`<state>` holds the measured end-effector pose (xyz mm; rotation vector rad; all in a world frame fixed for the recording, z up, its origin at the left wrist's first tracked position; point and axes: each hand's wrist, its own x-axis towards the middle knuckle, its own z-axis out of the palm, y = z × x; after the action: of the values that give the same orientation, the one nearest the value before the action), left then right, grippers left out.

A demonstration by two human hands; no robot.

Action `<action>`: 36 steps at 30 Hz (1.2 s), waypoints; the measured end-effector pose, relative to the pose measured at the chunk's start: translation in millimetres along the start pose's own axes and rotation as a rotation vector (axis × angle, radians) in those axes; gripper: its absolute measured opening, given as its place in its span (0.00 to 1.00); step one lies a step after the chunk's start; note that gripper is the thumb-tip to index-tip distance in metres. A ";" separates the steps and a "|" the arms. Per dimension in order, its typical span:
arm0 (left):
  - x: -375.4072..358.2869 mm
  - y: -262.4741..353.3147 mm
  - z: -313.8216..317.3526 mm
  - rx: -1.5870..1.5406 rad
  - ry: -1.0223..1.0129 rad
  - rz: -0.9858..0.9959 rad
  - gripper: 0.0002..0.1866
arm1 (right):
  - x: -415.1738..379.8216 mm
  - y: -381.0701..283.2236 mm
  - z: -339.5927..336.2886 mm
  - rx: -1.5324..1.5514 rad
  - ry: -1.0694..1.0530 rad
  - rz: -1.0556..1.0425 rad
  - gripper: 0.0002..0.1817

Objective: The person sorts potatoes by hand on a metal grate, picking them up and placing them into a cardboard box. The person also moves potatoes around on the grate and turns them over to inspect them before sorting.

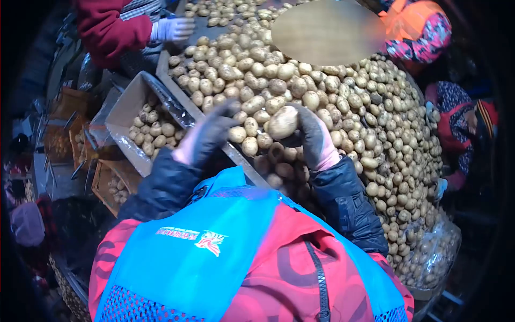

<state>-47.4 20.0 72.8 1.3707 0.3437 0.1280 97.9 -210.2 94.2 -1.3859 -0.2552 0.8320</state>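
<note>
My right hand (pixel 313 134), in a grey-and-pink glove, is closed on a large pale potato (pixel 282 122) just above the heap. My left hand (pixel 210 134), gloved alike and slightly blurred, hovers over the table's raised edge (pixel 244 163). Its fingers stretch toward the heap, and no item shows in them. A broad heap of potatoes (pixel 397 145) covers the table in front of me, some of them with dark soil marks. Left of that edge stands a lined cardboard box (pixel 124 126) partly filled with potatoes (pixel 153 131).
Across the table at upper left is another person's white-gloved hand (pixel 174 29). Other people stand at the upper right and right edge. A second open box (pixel 102 182) is at lower left. A clear plastic bag (pixel 437 247) lies over potatoes at lower right.
</note>
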 end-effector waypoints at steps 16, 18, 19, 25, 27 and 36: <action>-108.3 -56.9 -109.0 -1.294 0.348 -0.086 0.34 | 16.4 77.8 -79.7 -0.992 0.176 -0.607 0.25; -115.1 -58.8 -175.3 -1.091 0.603 0.016 0.27 | 18.2 84.5 -83.1 -0.942 0.220 -0.575 0.24; -118.9 -34.8 -203.1 -1.221 0.788 0.116 0.26 | 19.6 82.5 -86.4 -1.081 0.232 -0.601 0.23; -137.3 8.1 -350.3 -0.870 1.166 0.249 0.45 | 18.8 81.4 -80.4 -1.083 0.235 -0.646 0.21; -121.4 -3.6 -332.1 -0.739 1.183 0.210 0.47 | 19.6 91.8 -93.2 -1.006 0.183 -0.621 0.26; -75.8 -115.8 -192.4 0.190 0.435 -0.365 0.20 | -55.5 66.9 -72.4 -1.239 0.206 -0.424 0.32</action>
<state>-191.9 155.1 -57.9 1.4388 0.9838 0.0907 79.1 -304.0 33.6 -2.4111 -0.9701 0.0904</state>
